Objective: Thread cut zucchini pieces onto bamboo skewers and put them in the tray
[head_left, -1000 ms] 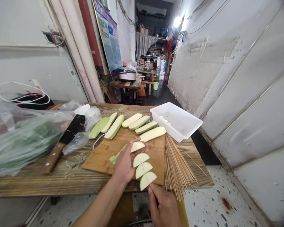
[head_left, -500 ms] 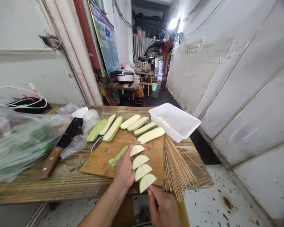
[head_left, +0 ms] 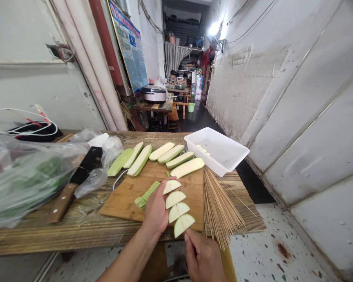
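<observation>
Several pale half-round slices with green rims (head_left: pixel 179 212) hang in a row over the front of the cutting board (head_left: pixel 120 203), apparently on one skewer. My right hand (head_left: pixel 204 254) is closed at the near end of the row, pinching the skewer, which is mostly hidden. At the far end, my left hand (head_left: pixel 157 205) is closed round the top slice. Small cut green pieces (head_left: pixel 147 194) lie on the board beside my left hand. Long halved green vegetables (head_left: pixel 187 168) lie along the board's back edge. Bare skewers (head_left: pixel 222 207) fan out at the right.
A white tub (head_left: pixel 220 150) with a few slices stands at the back right. A cleaver (head_left: pixel 90 166) and plastic bags (head_left: pixel 32 176) lie on the left. A person (head_left: pixel 173 77) sits at a far table.
The row of slices and my left hand have shifted very slightly right and up. Both hands keep their hold.
</observation>
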The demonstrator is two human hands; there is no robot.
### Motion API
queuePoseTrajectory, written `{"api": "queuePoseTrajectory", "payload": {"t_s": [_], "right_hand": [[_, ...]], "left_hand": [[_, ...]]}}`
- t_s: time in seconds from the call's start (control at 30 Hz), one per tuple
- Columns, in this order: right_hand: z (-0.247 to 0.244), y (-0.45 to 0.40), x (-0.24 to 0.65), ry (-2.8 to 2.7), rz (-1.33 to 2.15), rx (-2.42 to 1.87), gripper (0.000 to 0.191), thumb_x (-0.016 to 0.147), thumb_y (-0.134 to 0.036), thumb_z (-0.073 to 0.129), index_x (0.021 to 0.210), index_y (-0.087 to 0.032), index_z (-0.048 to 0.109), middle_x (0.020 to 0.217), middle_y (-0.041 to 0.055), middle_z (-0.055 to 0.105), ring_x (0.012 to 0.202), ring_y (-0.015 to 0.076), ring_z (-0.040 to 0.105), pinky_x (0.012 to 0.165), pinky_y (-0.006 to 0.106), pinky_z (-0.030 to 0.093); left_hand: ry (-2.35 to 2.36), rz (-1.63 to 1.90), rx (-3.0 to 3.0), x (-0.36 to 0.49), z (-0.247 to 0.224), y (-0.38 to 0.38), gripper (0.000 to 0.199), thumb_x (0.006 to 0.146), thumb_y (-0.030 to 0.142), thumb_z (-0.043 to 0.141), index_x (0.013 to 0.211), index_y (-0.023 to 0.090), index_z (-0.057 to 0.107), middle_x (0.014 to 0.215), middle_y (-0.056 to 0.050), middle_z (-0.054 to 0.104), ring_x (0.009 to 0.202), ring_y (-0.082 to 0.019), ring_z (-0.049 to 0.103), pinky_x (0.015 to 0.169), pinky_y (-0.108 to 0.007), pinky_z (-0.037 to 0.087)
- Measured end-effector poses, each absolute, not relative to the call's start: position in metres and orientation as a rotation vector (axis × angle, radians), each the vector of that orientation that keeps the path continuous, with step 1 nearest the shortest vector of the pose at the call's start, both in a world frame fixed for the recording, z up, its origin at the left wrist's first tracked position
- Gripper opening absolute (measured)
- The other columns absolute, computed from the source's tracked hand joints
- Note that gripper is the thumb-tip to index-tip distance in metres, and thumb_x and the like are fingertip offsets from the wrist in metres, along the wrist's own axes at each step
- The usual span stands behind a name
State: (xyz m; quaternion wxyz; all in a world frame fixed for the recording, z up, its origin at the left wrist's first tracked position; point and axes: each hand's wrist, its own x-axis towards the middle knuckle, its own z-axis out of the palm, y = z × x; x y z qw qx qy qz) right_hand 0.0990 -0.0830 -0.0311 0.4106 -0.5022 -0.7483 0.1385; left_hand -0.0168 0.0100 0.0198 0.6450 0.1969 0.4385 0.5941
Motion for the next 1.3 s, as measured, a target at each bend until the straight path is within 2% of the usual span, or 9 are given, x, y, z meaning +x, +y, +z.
{"api": "queuePoseTrajectory", "payload": {"t_s": [0.17,0.37,0.67,0.83,1.0,1.07,1.17,1.3], "right_hand": [[-0.03,-0.081,0.099,-1.899,0.341,-1.261,0.031,0.09,-0.014,0.033,0.07,-0.016,0.056,0.053,0.0015,0.055,0.044,0.0109,0.052,0.048,0.02,0.031],[-0.031,-0.082,0.099,-1.892,0.338,-1.255,0.03,0.089,-0.013,0.033,0.078,-0.014,0.06,0.055,0.0028,0.058,0.046,0.0118,0.054,0.049,0.021,0.031],[-0.033,-0.082,0.099,-1.891,0.35,-1.272,0.03,0.089,-0.013,0.033,0.075,-0.014,0.06,0.055,0.0024,0.057,0.045,0.0116,0.054,0.048,0.021,0.031],[-0.034,-0.082,0.098,-1.884,0.348,-1.276,0.031,0.089,-0.014,0.033,0.073,-0.014,0.059,0.053,0.0021,0.056,0.044,0.0115,0.053,0.047,0.021,0.032],[-0.035,-0.08,0.098,-1.873,0.316,-1.256,0.03,0.091,-0.015,0.033,0.078,-0.014,0.061,0.055,0.0026,0.058,0.044,0.0121,0.055,0.047,0.021,0.034],[-0.034,-0.078,0.1,-1.858,0.285,-1.234,0.028,0.091,-0.015,0.034,0.086,-0.013,0.062,0.057,0.003,0.06,0.045,0.0127,0.057,0.047,0.021,0.035],[-0.033,-0.076,0.104,-1.862,0.219,-1.231,0.025,0.093,-0.015,0.036,0.091,-0.014,0.061,0.058,0.0024,0.061,0.045,0.013,0.058,0.047,0.021,0.038],[-0.035,-0.073,0.118,-1.862,0.058,-1.236,0.021,0.093,-0.015,0.04,0.097,-0.014,0.06,0.063,0.0037,0.065,0.049,0.0135,0.062,0.051,0.021,0.043]], "left_hand": [[1.01,1.349,0.458,-0.016,0.021,0.01,0.025,0.081,0.03,0.052,0.098,0.015,0.064,0.092,-0.007,0.069,0.065,-0.014,0.062,0.057,-0.025,0.051],[0.991,1.348,0.48,-0.016,0.018,0.009,0.029,0.078,0.035,0.055,0.097,0.014,0.064,0.089,-0.007,0.068,0.064,-0.015,0.061,0.055,-0.026,0.05],[1.016,1.339,0.485,-0.016,0.013,0.009,0.033,0.077,0.037,0.057,0.1,0.014,0.063,0.095,-0.008,0.068,0.063,-0.014,0.06,0.052,-0.026,0.049],[1.02,1.328,0.477,-0.016,0.011,0.01,0.035,0.076,0.037,0.057,0.103,0.015,0.062,0.091,-0.007,0.068,0.063,-0.015,0.062,0.051,-0.027,0.05],[0.991,1.311,0.425,-0.016,0.013,0.011,0.034,0.081,0.036,0.053,0.106,0.014,0.061,0.09,-0.007,0.068,0.06,-0.014,0.06,0.05,-0.026,0.049],[0.941,1.279,0.392,-0.018,0.016,0.011,0.037,0.085,0.039,0.047,0.108,0.014,0.059,0.092,-0.008,0.068,0.062,-0.015,0.061,0.052,-0.027,0.05],[0.847,1.25,0.403,-0.023,0.022,0.011,0.042,0.088,0.044,0.038,0.113,0.016,0.057,0.098,-0.009,0.067,0.075,-0.018,0.063,0.063,-0.031,0.053],[0.812,1.247,0.506,-0.033,0.026,0.012,0.042,0.088,0.044,0.039,0.119,0.019,0.054,0.113,-0.009,0.064,0.096,-0.02,0.061,0.081,-0.034,0.05]]}}
